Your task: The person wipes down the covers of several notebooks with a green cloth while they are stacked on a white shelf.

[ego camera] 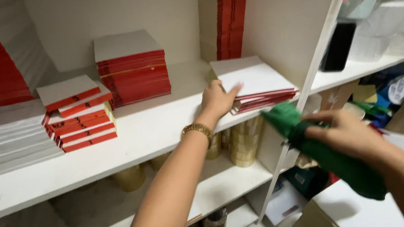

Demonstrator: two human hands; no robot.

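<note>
The left hand (pixel 216 99) reaches up to a white shelf (pixel 151 131) and rests on the near left corner of a low stack of flat card sheets (pixel 257 83), its fingers spread and loosely open over the pale grey top sheet. The stack is thin and square-cornered, with red edges showing in layers along its front side (it sits at the right end of the shelf, tight against a white upright). A gold metal wristwatch (pixel 197 129) circles that wrist.

The right hand (pixel 348 134) is lower and to the right, well apart from the stack, closed around a soft green cloth (pixel 331 159); the fabric bunches out past the fingers toward the shelf edge and trails back under the wrist.

Further left on the same shelf stand a taller block of red sheets (pixel 132 68) with a grey top and a shorter, untidy pile of red-and-white booklets (pixel 81 115). Beneath, glossy rolls of clear tape (pixel 244 146) stand on the lower shelf.
</note>
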